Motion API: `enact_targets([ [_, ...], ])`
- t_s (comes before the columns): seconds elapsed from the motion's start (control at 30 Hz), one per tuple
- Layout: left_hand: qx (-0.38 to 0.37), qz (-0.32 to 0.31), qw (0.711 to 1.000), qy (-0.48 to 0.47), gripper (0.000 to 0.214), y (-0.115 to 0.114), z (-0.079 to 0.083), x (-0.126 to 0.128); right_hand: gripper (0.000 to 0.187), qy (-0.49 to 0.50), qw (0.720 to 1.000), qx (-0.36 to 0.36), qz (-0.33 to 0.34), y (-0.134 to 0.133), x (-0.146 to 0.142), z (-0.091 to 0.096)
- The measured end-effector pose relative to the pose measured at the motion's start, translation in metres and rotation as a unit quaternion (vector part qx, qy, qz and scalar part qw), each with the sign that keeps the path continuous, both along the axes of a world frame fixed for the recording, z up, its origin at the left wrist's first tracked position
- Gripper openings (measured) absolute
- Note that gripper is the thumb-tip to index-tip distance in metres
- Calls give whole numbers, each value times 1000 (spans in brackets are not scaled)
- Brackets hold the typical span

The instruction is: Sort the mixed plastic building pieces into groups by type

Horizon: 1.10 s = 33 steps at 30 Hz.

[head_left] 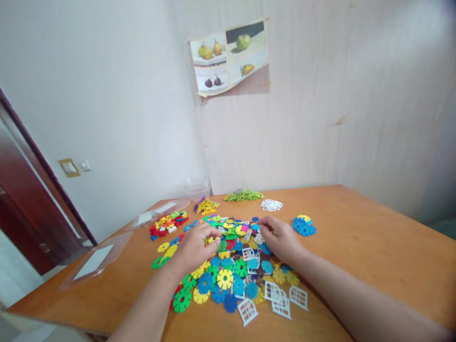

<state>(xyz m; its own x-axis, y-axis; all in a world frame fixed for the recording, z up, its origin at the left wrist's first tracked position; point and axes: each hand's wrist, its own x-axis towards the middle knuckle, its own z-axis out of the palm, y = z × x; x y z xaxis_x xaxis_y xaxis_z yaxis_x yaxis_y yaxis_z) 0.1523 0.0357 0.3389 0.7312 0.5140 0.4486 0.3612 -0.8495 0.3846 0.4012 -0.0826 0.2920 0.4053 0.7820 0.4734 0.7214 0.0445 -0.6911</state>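
Observation:
A loose pile of flower-shaped plastic discs (225, 279) in yellow, blue, green and other colours spreads over the middle of the table. White lattice window pieces (247, 311) lie among the discs and along the near right edge of the pile. My left hand (197, 247) is over the pile's left side, its thumb and fingers curled inward around something too small to make out. On the right side, my right hand (281, 237) reaches down with bent fingers pinched together; what they hold is hidden, and a white piece lies close to the fingertips.
Behind the pile are sorted heaps: green pieces (245, 195), yellow pieces (207, 206), white pieces (271, 205) and mixed red-blue blocks (169, 224). Blue discs (304, 228) are stacked at right. Clear plastic bags (117, 247) lie left; a clear tub (198, 190) stands by the wall.

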Motion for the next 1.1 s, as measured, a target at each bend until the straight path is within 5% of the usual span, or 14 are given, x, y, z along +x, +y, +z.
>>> enact_targets([
  [0.2,51,9,993,107,9,-16,0,5,23,-24,1000,12,11,0,-2,-1],
  [0.47,63,4,990,126,3,-20,-4,5,26,-27,1000,-6,11,-3,0,-1],
  [0.57,26,-5,995,94,7,-19,-7,4,26,-29,999,-6,18,-2,2,-4],
  [0.7,-120,-2,992,-30,16,-5,-9,0,28,-37,999,-2,21,0,5,-8],
  [0.83,-227,87,940,-238,26,28,-8,-14,30,-42,999,5,12,0,5,-9],
  [0.93,-250,225,850,-406,30,60,-6,-32,30,-44,999,10,11,-1,4,-9],
  [1.1,-265,352,768,-465,27,105,-8,-69,29,-40,999,4,12,0,4,-10],
])
